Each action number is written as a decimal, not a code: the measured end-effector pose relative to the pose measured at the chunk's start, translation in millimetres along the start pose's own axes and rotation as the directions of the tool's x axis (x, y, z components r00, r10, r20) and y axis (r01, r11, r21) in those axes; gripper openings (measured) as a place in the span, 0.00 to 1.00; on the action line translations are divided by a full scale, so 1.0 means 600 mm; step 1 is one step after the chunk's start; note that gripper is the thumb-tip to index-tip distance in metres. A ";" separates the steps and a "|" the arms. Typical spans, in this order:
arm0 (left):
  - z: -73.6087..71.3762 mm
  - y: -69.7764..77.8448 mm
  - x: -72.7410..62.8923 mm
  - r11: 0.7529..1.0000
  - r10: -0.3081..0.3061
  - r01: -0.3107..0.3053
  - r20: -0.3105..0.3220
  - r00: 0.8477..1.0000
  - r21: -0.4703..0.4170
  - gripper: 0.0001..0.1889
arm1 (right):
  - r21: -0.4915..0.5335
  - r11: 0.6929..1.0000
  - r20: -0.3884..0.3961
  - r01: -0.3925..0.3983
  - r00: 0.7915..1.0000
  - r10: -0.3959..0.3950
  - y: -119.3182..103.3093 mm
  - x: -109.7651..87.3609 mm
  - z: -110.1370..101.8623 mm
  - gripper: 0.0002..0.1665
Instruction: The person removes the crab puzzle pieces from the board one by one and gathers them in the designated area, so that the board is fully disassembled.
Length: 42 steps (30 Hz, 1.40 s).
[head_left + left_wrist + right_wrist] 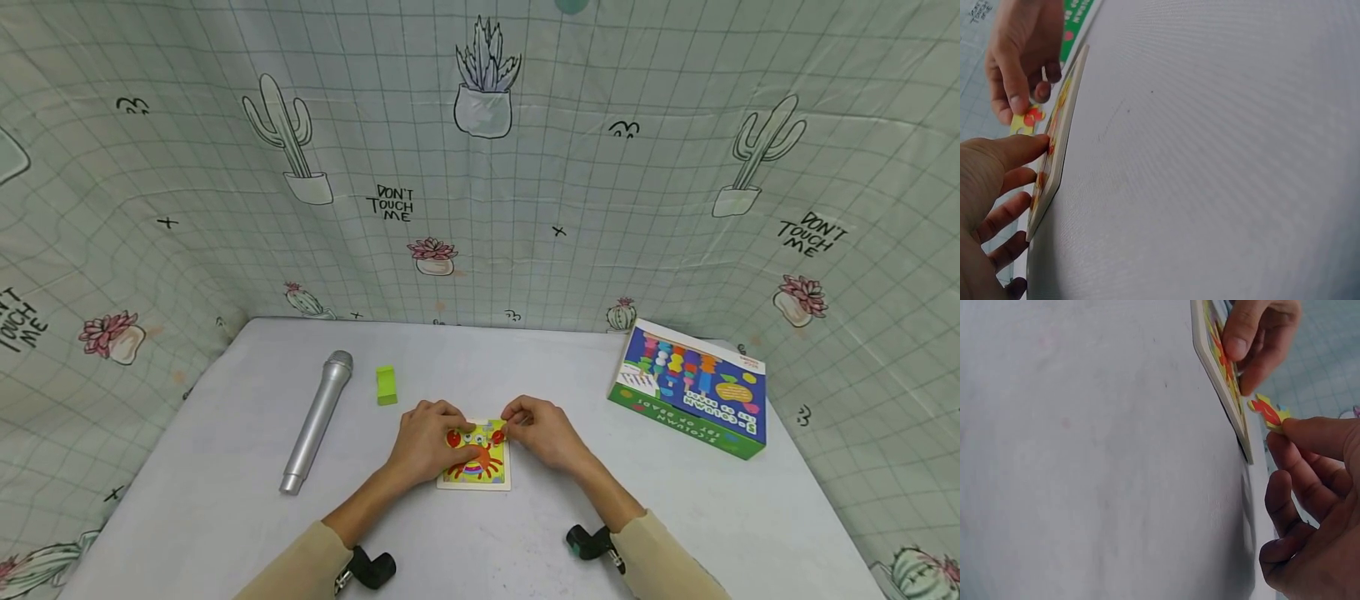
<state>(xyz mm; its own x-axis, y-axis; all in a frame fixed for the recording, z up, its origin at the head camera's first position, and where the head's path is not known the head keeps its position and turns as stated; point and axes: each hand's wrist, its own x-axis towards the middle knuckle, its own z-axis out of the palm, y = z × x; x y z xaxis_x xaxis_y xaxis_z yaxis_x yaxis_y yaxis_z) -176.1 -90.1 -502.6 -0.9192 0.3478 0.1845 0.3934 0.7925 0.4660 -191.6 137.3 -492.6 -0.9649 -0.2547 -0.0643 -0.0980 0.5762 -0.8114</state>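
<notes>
A square jigsaw puzzle with a red crab on yellow point(491, 468) lies in a pale frame on the table. My left hand point(426, 439) rests over its left side, thumb across the crab and index fingertip near the top edge; the other fingers spread along the left side in the left wrist view. At the puzzle's top right corner, my right hand point(546, 433) pinches a small yellow-and-red puzzle piece point(1267, 414) between thumb and index finger. That piece is raised above the board in the right wrist view.
A silver microphone point(318, 423) lies to the left, with a lime green block point(386, 385) beside it. At the back right is a blue and green toy box point(690, 387). A grid-patterned cloth point(480, 208) hangs behind the white table point(525, 550).
</notes>
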 end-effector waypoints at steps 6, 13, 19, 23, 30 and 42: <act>0.003 0.000 0.000 1.000 -0.003 0.003 0.000 1.000 0.002 0.20 | 0.019 0.999 -0.026 -0.043 0.999 0.044 0.013 -0.007 -0.024 0.06; 0.005 -0.001 -0.001 1.000 0.018 -0.018 -0.032 0.999 -0.011 0.20 | 0.004 0.996 -0.067 -0.092 0.994 0.092 0.039 -0.017 -0.064 0.08; 0.006 -0.003 -0.002 0.999 0.023 -0.025 -0.041 0.999 -0.030 0.20 | -0.033 0.990 -0.103 -0.135 0.986 0.131 0.070 -0.027 -0.105 0.09; 0.008 -0.004 -0.002 0.999 0.026 -0.027 -0.045 0.999 -0.026 0.20 | -0.052 0.987 -0.112 -0.154 0.983 0.148 0.090 -0.036 -0.132 0.11; 0.007 -0.004 -0.002 0.999 0.028 -0.029 -0.048 0.998 -0.020 0.20 | -0.082 0.983 -0.129 -0.163 0.980 0.152 0.114 -0.048 -0.160 0.12; 0.005 -0.003 -0.003 0.999 0.029 -0.030 -0.024 0.999 -0.015 0.20 | -0.111 0.981 -0.133 -0.159 0.981 0.143 0.125 -0.049 -0.162 0.12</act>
<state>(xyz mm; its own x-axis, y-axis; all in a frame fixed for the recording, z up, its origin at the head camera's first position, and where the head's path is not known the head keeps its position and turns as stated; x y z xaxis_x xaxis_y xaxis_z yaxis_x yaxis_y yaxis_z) -175.2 -90.9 -506.5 -0.9074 0.3588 0.2188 0.4203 0.7743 0.4731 -194.0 263.3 -495.2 -0.9928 -0.0636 -0.1019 0.0298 0.6917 -0.7216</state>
